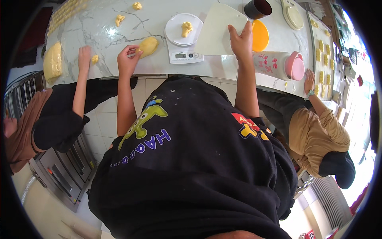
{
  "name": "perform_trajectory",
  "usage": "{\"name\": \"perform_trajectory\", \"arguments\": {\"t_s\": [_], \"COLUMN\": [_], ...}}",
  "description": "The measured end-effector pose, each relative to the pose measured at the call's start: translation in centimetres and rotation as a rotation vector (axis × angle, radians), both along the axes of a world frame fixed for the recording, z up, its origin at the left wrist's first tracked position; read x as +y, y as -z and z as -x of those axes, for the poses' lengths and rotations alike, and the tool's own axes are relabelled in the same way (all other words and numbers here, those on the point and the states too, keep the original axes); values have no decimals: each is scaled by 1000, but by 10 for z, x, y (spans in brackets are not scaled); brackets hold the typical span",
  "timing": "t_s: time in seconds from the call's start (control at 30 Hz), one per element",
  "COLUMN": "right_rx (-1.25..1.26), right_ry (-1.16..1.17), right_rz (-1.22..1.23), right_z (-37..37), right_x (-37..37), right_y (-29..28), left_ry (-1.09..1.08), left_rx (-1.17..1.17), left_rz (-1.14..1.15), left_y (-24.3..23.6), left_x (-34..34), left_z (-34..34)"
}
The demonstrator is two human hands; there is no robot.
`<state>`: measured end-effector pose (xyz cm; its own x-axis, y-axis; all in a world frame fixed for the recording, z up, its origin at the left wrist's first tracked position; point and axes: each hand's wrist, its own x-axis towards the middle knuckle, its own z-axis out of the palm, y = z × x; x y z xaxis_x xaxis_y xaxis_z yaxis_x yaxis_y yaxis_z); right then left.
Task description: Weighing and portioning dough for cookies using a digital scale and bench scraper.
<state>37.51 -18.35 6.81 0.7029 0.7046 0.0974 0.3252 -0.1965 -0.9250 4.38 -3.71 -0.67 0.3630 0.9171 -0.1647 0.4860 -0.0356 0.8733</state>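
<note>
My left hand [128, 59] is closed on the near-left end of a smooth yellow dough lump [149, 46] lying on the marble-patterned table. In my right hand [241, 41] is the right edge of a flat cream-coloured plastic board [219, 32], thumb on its top face; the other fingers are partly hidden. The board is tilted and overlaps the right side of a white digital kitchen scale [172, 36]. On the scale's round plate rests a small rough dough piece [186, 29].
Small dough bits [119, 20] and a wrapped dough block [53, 62] lie left, near a co-worker's hand [84, 55]. Rightward stand a dark cup [258, 8], an orange disc [260, 36], a pink-lidded bottle [274, 65] and a tray of shaped dough [324, 59]. Another co-worker's hand [309, 81] touches the table edge.
</note>
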Motion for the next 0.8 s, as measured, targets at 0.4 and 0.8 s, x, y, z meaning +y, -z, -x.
{"name": "perform_trajectory", "arguments": {"t_s": [0.4,0.8], "right_rx": [-17,1], "right_ry": [11,13], "right_rz": [-97,-48], "right_z": [-1,11], "right_x": [-18,-45], "right_y": [-10,-12], "left_ry": [22,303], "left_rx": [47,62], "left_rz": [-487,-588], "left_y": [-38,-30], "left_x": [1,-38], "left_z": [-54,-139]}}
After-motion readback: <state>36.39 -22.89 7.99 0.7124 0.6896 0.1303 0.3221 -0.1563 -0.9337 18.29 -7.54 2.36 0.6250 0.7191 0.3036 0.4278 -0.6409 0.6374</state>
